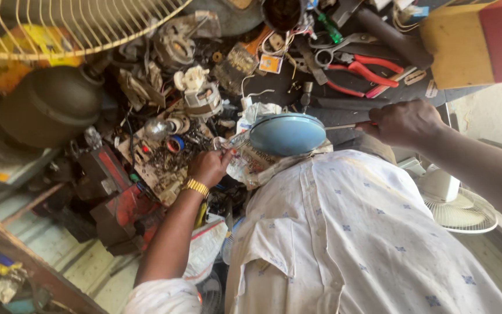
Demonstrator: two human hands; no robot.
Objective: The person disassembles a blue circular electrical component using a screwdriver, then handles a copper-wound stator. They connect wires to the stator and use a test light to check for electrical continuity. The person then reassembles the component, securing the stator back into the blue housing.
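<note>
A pale blue domed cover (287,134) rests against my shirt front at the edge of a cluttered workbench. My left hand (207,167), a gold band on its wrist, is closed on a small shiny metal piece (232,142) at the dome's left edge. My right hand (405,122) grips a tool with a thin metal shaft (341,126) whose tip points at the dome's right side; the handle is hidden in my fist. Crumpled printed paper (251,166) lies under the dome.
The bench holds motor parts (201,96), a dark round housing (50,104), red-handled pliers (367,72), scissors (335,49) and wires. A wire fan guard (76,26) hangs at top left. A yellow and red box (474,40) stands top right; a white fan (457,206) sits lower right.
</note>
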